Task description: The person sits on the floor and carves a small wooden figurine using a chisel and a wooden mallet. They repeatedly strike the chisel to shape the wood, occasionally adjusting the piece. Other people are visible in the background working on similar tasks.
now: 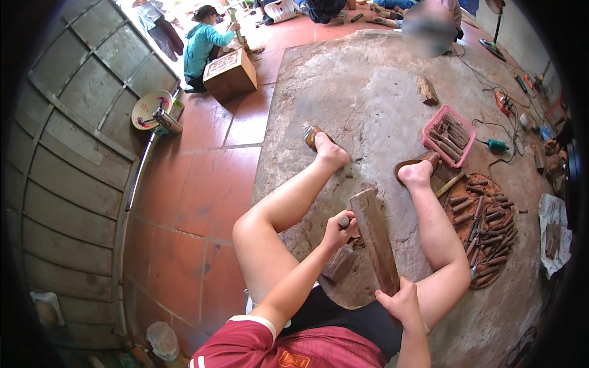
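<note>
A long, dark wooden bar (377,245) slants between the person's bent legs, its lower end partly hidden by the right hand (402,302), which grips it near the lap. Just beside its upper half, the left hand (339,230) is closed around a dark, round handle (344,222), seen nearly end-on; whatever lies below the fist cannot be made out. A wooden block (337,265) lies under the left forearm, partly covered by it. To the right, many dark-handled tools (491,242) lie crowded on reddish sawdust (472,191), several overlapping too closely to tell apart. Beyond, a pink basket (461,161) holds brown sticks (446,140). Farther off, a co-worker in teal (204,42) crouches behind a wooden box (230,75); another person, at upper right, is obscured by a blurred patch.
</note>
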Tool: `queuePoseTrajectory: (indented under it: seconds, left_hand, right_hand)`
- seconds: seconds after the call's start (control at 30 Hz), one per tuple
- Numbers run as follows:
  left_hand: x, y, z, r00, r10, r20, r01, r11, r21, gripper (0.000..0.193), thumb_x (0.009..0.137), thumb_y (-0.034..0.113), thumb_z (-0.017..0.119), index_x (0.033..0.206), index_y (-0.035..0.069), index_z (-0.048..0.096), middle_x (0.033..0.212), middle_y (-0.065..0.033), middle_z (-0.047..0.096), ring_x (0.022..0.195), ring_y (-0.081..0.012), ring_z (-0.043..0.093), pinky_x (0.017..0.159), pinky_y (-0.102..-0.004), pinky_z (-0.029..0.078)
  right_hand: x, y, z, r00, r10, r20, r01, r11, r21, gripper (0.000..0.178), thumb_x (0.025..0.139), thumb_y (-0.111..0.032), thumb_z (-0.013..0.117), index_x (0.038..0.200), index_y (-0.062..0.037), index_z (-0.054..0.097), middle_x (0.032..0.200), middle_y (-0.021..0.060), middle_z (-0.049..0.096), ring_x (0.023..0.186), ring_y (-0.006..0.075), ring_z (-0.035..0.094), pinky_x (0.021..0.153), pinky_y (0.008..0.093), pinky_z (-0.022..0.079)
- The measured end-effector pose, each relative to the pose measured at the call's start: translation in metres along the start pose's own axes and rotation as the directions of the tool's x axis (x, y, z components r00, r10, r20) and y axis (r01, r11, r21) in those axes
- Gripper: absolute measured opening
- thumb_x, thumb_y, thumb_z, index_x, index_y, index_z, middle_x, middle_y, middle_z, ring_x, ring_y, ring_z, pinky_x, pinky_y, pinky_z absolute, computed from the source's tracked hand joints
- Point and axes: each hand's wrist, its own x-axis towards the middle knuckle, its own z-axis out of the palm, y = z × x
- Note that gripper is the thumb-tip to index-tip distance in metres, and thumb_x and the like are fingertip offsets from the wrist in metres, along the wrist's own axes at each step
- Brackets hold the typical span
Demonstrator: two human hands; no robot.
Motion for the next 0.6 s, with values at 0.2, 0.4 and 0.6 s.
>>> queuePoseTrajectory:
  seconds: [0.2, 0.4, 0.6]
  left_hand:
    - [0.0, 0.001, 0.0, 0.998, -0.054, 0.035, 0.054, 0.999, -0.004, 0.013, 0.092, 0.014, 0.067, 0.09, 0.002, 0.063, 0.072, 0.0002, 0.061, 0.069, -0.0071, 0.053, 0.064, -0.0253, 0.047]
    - [0.001, 0.007, 0.001, 0.999, -0.047, 0.023, 0.047, 0.999, 0.013, 0.013, 0.092, 0.014, 0.066, 0.089, 0.001, 0.063, 0.071, 0.0003, 0.059, 0.069, -0.0066, 0.051, 0.063, -0.025, 0.046]
    - [-0.002, 0.008, 0.001, 1.0, -0.025, -0.012, 0.025, 0.999, 0.043, 0.012, 0.093, 0.013, 0.064, 0.089, 0.001, 0.062, 0.071, -0.0001, 0.058, 0.07, -0.0064, 0.05, 0.064, -0.0247, 0.045]
  right_hand:
    - [0.0, 0.005, -0.001, 0.997, 0.07, 0.011, -0.07, 0.997, 0.017, 0.032, 0.067, -0.019, 0.076, 0.083, 0.0055, 0.065, 0.073, 0.0179, 0.07, 0.069, 0.0224, 0.07, 0.065, 0.0354, 0.054]
    - [-0.003, 0.012, 0.0, 0.995, 0.095, 0.035, -0.095, 0.995, 0.013, 0.033, 0.067, -0.02, 0.077, 0.085, 0.0058, 0.065, 0.074, 0.0174, 0.07, 0.07, 0.0219, 0.07, 0.066, 0.035, 0.055]
    - [-0.005, 0.011, 0.002, 0.99, 0.123, 0.061, -0.124, 0.992, 0.001, 0.035, 0.067, -0.021, 0.077, 0.088, 0.0046, 0.066, 0.075, 0.0165, 0.07, 0.072, 0.0212, 0.07, 0.067, 0.035, 0.054]
